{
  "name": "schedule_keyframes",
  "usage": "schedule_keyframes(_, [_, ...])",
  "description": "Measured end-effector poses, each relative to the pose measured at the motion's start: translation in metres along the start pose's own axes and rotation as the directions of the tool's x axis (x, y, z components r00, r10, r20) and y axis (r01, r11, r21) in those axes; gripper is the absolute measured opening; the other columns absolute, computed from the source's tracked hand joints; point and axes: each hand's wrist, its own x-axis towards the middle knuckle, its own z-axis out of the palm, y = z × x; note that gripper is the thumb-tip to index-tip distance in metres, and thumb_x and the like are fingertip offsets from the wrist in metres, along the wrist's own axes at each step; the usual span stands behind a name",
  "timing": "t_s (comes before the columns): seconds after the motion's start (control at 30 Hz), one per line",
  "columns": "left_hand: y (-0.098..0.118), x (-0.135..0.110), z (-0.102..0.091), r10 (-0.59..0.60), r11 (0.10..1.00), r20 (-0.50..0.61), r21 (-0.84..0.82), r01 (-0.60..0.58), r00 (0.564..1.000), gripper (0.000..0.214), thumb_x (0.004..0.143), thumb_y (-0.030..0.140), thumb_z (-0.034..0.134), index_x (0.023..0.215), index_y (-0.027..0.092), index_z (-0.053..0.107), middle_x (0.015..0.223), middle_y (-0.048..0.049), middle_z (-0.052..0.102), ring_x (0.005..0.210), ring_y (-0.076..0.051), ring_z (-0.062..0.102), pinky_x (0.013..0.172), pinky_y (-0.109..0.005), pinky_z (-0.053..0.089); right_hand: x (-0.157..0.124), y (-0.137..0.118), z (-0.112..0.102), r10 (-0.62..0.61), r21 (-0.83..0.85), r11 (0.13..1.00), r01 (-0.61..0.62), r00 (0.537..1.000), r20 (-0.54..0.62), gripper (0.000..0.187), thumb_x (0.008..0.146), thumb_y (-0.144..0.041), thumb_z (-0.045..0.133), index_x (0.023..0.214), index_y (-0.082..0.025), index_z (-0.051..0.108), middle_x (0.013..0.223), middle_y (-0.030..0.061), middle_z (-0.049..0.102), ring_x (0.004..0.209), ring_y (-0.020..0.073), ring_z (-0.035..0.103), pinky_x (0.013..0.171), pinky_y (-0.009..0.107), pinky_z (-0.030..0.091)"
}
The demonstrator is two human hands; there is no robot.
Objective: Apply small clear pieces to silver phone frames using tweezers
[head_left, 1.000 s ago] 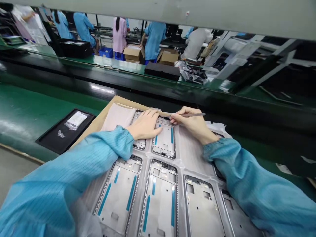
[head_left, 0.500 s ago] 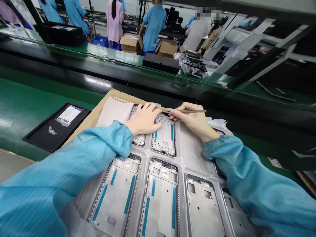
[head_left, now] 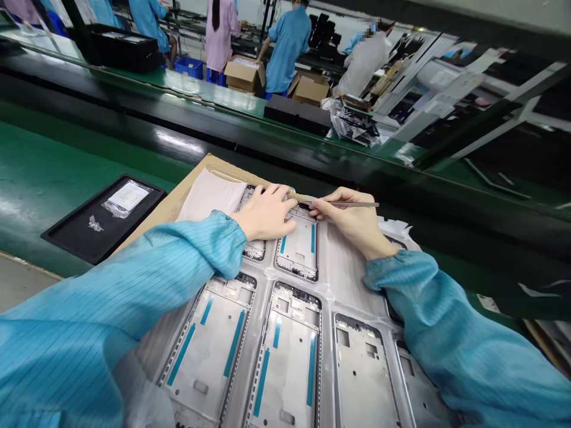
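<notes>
View: head camera, looking down at the bench.
Left hand (head_left: 265, 212): open, palm down, fingers spread, resting over a metal phone frame (head_left: 255, 251).
Right hand (head_left: 352, 223): closed in a pinch on a slim metal pick (head_left: 343, 204), tip pointing left.
Second phone frame (head_left: 297, 249): upper row of a grey formed tray (head_left: 332, 285), between both hands, touching the left fingertips, pick tip at its top edge.

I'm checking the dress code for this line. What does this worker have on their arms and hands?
The arms wear loose light-blue sleeves with thin dark pinstripes, gathered into puffy elastic cuffs. The left hand and right hand are bare, with no gloves.
</notes>
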Motion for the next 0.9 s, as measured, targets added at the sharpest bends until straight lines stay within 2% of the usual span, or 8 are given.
schedule_keyframes(0.13, [0.004,0.003,-0.004,0.005,0.998,0.037,0.058,-0.007,0.999,0.047,0.096,0.032,0.046,0.134,0.012,0.066,0.147,-0.0214,0.055,0.134,-0.039,0.05,0.106,-0.057,0.043,0.003,0.001,-0.004,0.011,0.019,1.0,-0.011,1.0,0.017,0.05,0.062,-0.063,0.098,0.071,-0.021,0.071,0.073,0.0072,0.075,0.067,0.0237,0.074,0.059,0.033,0.065])
schedule_keyframes(0.33, [0.011,0.009,-0.002,0.001,0.995,0.013,0.1,-0.002,1.0,0.045,0.095,0.029,0.045,0.13,0.008,0.065,0.139,-0.0245,0.057,0.128,-0.04,0.052,0.101,-0.055,0.044,0.009,0.013,-0.009,0.0,0.083,0.996,0.011,0.991,-0.133,0.051,0.066,-0.062,0.095,0.071,-0.023,0.062,0.078,0.0052,0.075,0.062,0.0195,0.07,0.055,0.032,0.061])
schedule_keyframes(0.43, [0.01,0.012,0.002,-0.002,0.997,-0.018,0.078,0.003,1.0,0.044,0.096,0.028,0.045,0.13,0.009,0.065,0.137,-0.0239,0.058,0.128,-0.04,0.052,0.103,-0.056,0.043,0.018,0.018,-0.013,-0.01,0.044,0.999,0.018,0.986,-0.169,0.054,0.071,-0.068,0.089,0.076,-0.024,0.059,0.078,0.0045,0.074,0.062,0.0183,0.069,0.055,0.031,0.06])
schedule_keyframes(0.5, [0.008,0.011,0.005,-0.012,0.998,-0.035,0.056,0.014,0.999,0.044,0.096,0.027,0.045,0.131,0.01,0.065,0.138,-0.0228,0.059,0.132,-0.038,0.052,0.109,-0.054,0.04,0.026,0.014,-0.026,-0.025,-0.002,1.0,0.025,0.98,-0.199,0.057,0.078,-0.077,0.077,0.077,-0.025,0.054,0.076,0.004,0.072,0.064,0.0187,0.07,0.058,0.031,0.06])
schedule_keyframes(0.6, [0.005,0.009,0.008,-0.027,0.999,-0.045,0.032,0.029,0.999,0.046,0.096,0.026,0.045,0.135,0.01,0.064,0.144,-0.0208,0.058,0.141,-0.037,0.047,0.12,-0.051,0.033,0.032,-0.005,-0.064,-0.055,-0.136,0.99,0.027,0.977,-0.208,0.058,0.089,-0.082,0.056,0.077,-0.026,0.048,0.078,0.0041,0.068,0.069,0.019,0.068,0.063,0.034,0.061])
schedule_keyframes(0.67, [0.004,0.008,0.01,-0.024,0.999,-0.051,0.023,0.026,0.998,0.047,0.096,0.026,0.044,0.135,0.01,0.064,0.145,-0.0198,0.058,0.141,-0.036,0.048,0.121,-0.05,0.031,0.022,-0.02,-0.091,-0.052,-0.29,0.957,0.002,0.985,-0.165,0.05,0.092,-0.073,0.06,0.079,-0.025,0.053,0.076,0.0034,0.065,0.064,0.0181,0.062,0.058,0.032,0.054])
schedule_keyframes(0.73, [0.003,0.008,0.011,-0.02,1.0,-0.058,0.012,0.021,0.998,0.045,0.096,0.026,0.044,0.133,0.011,0.065,0.144,-0.0192,0.06,0.136,-0.035,0.052,0.119,-0.05,0.034,0.002,-0.03,-0.109,-0.029,-0.468,0.883,-0.022,0.994,-0.101,0.039,0.087,-0.062,0.069,0.081,-0.025,0.061,0.069,0.0017,0.061,0.056,0.0166,0.053,0.053,0.031,0.043])
schedule_keyframes(0.9, [0.003,0.011,0.012,-0.022,1.0,-0.075,-0.011,0.021,0.997,0.043,0.096,0.028,0.045,0.127,0.011,0.068,0.138,-0.0183,0.064,0.129,-0.037,0.057,0.112,-0.053,0.039,-0.053,-0.021,-0.119,0.131,-0.733,0.679,-0.042,0.989,0.065,0.026,0.071,-0.049,0.071,0.078,-0.025,0.064,0.059,-0.0005,0.053,0.053,0.0181,0.046,0.058,0.033,0.036])
